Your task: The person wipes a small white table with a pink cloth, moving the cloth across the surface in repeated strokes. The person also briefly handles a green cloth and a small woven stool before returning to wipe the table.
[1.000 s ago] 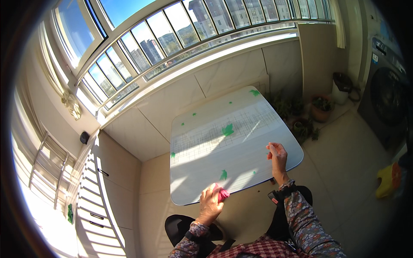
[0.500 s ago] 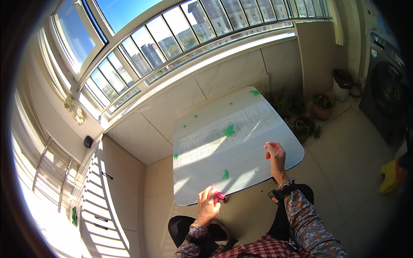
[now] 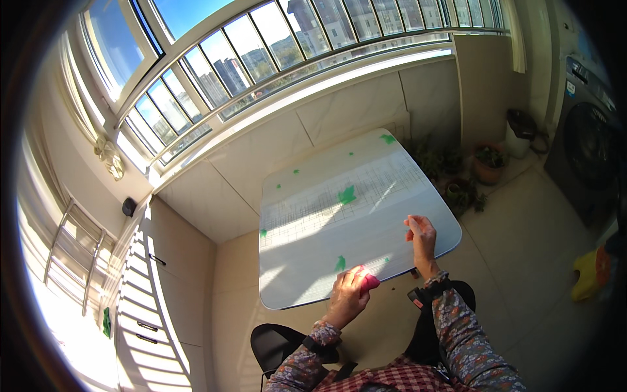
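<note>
My left hand [image 3: 349, 295] is closed around a bunched pink cloth [image 3: 369, 282] at the near edge of a white table [image 3: 307, 261]. The cloth pokes out past the fingers on the right side. Toward the table's near right corner, my right hand [image 3: 423, 236] is loosely curled on or just above the top; nothing shows in it. The tabletop bears green leaf patterns, the largest leaf print [image 3: 347, 195] near the middle. A band of thin grid lines crosses it, and sunlight falls in patches over the near left part.
Potted plants [image 3: 488, 163] and a bin [image 3: 520, 134] stand beyond the table's right side, with a dark washing machine [image 3: 583, 140] farther right. A railed window [image 3: 261, 49] runs along the back. A cabinet [image 3: 176, 261] lines the left. A black seat [image 3: 281, 346] shows below.
My left hand has moved right along the table's near edge with the pink cloth, closer to my right hand. The right hand has hardly moved. The view has shifted slightly.
</note>
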`<action>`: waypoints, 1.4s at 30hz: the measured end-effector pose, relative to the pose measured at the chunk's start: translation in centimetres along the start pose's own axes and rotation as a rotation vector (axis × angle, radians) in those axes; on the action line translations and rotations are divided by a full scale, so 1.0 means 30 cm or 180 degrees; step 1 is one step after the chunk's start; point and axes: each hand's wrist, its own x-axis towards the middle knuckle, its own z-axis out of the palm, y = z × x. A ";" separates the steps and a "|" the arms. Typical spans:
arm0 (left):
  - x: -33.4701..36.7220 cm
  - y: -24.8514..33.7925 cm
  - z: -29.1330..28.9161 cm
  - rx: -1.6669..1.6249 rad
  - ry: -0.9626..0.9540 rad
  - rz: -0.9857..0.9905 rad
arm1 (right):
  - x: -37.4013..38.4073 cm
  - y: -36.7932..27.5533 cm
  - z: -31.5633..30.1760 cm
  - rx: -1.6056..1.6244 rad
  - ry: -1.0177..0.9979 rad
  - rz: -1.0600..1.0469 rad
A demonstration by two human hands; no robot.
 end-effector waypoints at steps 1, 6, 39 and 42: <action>-0.054 -0.039 -0.033 0.0039 -0.0040 -0.0246 | 0.000 -0.001 0.000 0.0003 0.0016 0.0035; -0.292 -0.272 -0.224 0.0354 0.0285 -0.1191 | -0.006 -0.005 0.011 0.0074 -0.0029 0.0076; 0.048 -0.128 -0.107 -0.0425 -0.0186 -0.1310 | 0.002 0.044 0.007 -0.0605 -0.0589 0.0306; -0.073 -0.161 -0.207 -0.0471 0.0200 -0.1345 | -0.004 0.052 0.029 -0.0712 -0.0698 0.0298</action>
